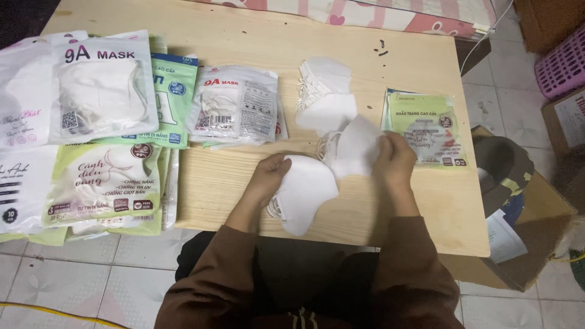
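Note:
My left hand (pixel 271 176) grips a small stack of white folded face masks (pixel 306 194) near the table's front edge. My right hand (pixel 395 159) pinches the edge of another white mask (pixel 356 146) lying just behind and to the right of the first. Behind both lies a loose pile of white masks (pixel 326 94) with ear loops showing. A green mask pouch (pixel 426 129) rests right of my right hand. Both arms wear brown sleeves.
A low wooden table (pixel 244 189) carries several mask packets on its left side: a clear packet (pixel 234 106), white ones (pixel 100 85) and green ones (pixel 103 183). A cardboard box (pixel 536 244) with a dark cloth and a pink basket (pixel 563 61) stand at the right on the tiled floor.

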